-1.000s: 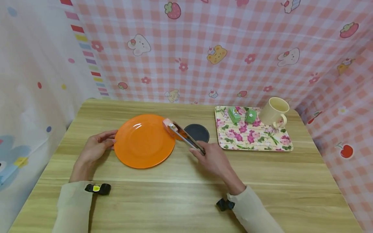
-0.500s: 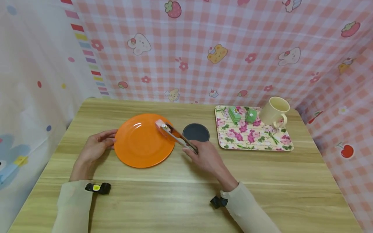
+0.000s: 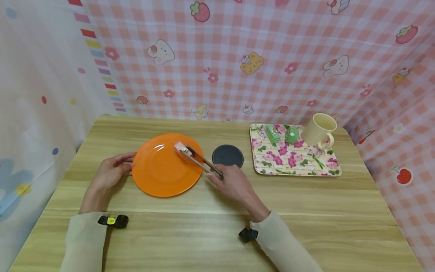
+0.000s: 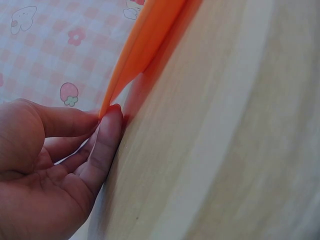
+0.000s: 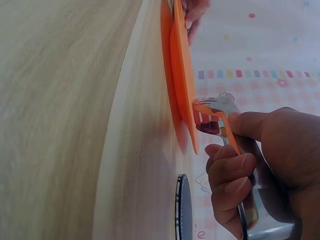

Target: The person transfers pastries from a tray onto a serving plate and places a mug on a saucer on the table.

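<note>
An orange plate [image 3: 159, 173] lies on the left part of the table. My left hand [image 3: 110, 174] pinches its left rim, the thumb [image 4: 70, 121] over the edge and a finger [image 4: 102, 150] beneath it. In my right hand [image 3: 234, 184] I grip metal tongs [image 3: 202, 165] with fork-like ends [image 5: 215, 103]. Between the ends sits a small pink slice of toy cake [image 3: 179, 147] with a pale decoration. The cake slice overlaps the plate's upper right part in the head view, and the right wrist view has it right beside the plate's surface.
A dark round coaster [image 3: 227, 155] lies just right of the plate. Farther right, a floral tray [image 3: 272, 166] bears a green cake slice [image 3: 273, 134], a green roll-shaped piece [image 3: 291, 135] and a cream mug [image 3: 319, 130]. A pink checked curtain [image 3: 217, 90] hangs behind the table.
My right hand has moved left with the tongs, carrying the pink cake slice from the plate's right rim farther inward over the plate. The left hand has stayed at the rim.
</note>
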A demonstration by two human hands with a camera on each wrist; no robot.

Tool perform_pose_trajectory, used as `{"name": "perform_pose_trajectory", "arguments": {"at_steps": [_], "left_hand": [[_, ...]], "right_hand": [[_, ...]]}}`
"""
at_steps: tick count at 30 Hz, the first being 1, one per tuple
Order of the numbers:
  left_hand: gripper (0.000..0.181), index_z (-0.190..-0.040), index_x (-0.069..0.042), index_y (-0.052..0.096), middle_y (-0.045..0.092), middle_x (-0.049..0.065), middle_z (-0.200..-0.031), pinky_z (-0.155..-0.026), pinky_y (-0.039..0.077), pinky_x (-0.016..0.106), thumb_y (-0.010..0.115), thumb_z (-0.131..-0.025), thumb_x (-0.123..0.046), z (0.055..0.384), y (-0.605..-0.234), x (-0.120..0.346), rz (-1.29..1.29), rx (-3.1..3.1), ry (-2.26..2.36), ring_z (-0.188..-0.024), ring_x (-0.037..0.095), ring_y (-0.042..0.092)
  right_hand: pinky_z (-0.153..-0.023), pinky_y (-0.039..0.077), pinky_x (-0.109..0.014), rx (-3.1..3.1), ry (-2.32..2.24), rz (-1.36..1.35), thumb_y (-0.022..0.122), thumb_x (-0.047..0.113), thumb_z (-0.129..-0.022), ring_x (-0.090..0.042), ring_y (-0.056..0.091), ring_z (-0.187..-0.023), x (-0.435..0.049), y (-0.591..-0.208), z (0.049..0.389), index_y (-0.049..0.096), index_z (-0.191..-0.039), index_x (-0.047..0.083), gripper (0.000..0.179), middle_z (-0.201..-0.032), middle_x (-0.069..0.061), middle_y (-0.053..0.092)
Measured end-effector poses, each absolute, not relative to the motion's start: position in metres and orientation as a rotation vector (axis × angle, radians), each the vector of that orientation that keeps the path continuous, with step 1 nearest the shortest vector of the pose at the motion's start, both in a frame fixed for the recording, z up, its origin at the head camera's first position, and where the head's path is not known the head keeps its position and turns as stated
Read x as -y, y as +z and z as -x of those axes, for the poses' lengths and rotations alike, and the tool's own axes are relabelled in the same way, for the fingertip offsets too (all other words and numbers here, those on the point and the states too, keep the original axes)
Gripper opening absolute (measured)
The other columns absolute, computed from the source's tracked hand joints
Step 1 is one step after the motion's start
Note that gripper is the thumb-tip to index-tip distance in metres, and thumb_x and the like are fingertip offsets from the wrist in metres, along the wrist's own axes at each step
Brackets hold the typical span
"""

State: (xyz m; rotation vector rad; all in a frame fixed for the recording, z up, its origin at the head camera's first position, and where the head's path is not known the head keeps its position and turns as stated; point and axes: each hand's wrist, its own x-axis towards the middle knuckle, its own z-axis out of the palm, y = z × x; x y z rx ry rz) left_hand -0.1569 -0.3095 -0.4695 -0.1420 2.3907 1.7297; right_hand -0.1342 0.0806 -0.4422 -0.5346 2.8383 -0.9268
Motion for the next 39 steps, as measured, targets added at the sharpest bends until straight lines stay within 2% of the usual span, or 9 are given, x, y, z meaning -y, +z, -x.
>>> {"name": "perform_pose_trajectory", "arguments": {"at_steps": [11,17,27,34,39], "left_hand": [[0.05,-0.152,0.002,0.046,0.064,-0.012,-0.111,-0.081,0.062,0.02,0.056,-0.105,-0.01,0.1583,-0.471,0.3094,0.145,-2.382,1.735,-0.09,-0.002,0.068],[0.049,-0.153,0.001,0.045,0.063,-0.013,-0.112,-0.081,0.062,0.019,0.055,-0.106,-0.011,0.1575,-0.471,0.3099,0.154,-2.384,1.722,-0.09,-0.002,0.068],[0.049,-0.152,0.002,0.045,0.064,-0.015,-0.11,-0.081,0.062,0.02,0.054,-0.105,-0.01,0.158,-0.4719,0.3109,0.137,-2.379,1.733,-0.09,-0.002,0.068],[0.048,-0.151,0.002,0.046,0.064,-0.015,-0.11,-0.081,0.063,0.02,0.054,-0.105,-0.01,0.157,-0.471,0.3105,0.134,-2.385,1.729,-0.091,-0.002,0.068],[0.048,-0.151,0.003,0.047,0.064,-0.016,-0.108,-0.081,0.063,0.021,0.055,-0.105,-0.01,0.1568,-0.4713,0.3104,0.124,-2.395,1.728,-0.09,-0.001,0.069]], "right_hand": [[-0.047,0.025,-0.023,-2.847,-0.899,0.523,0.065,0.042,-0.1,-0.01,0.032,-0.048,-0.0761,-0.4436,0.1361,0.074,-0.107,0.019,0.025,-0.055,0.008,0.035],[-0.048,0.025,-0.024,-2.853,-0.896,0.536,0.066,0.042,-0.1,-0.01,0.033,-0.049,-0.0754,-0.4436,0.137,0.074,-0.104,0.019,0.025,-0.056,0.008,0.034],[-0.047,0.034,-0.024,-2.851,-0.905,0.517,0.068,0.042,-0.098,-0.011,0.043,-0.05,-0.0749,-0.4427,0.1366,0.075,-0.106,0.018,0.027,-0.059,0.006,0.047],[-0.044,0.024,-0.024,-2.836,-0.918,0.48,0.07,0.045,-0.096,-0.009,0.032,-0.047,-0.0757,-0.4429,0.1355,0.075,-0.113,0.016,0.035,-0.056,0.007,0.039],[-0.044,0.022,-0.024,-2.834,-0.912,0.454,0.07,0.047,-0.095,-0.009,0.029,-0.046,-0.0765,-0.4421,0.1334,0.074,-0.117,0.013,0.041,-0.054,0.007,0.036]]}}
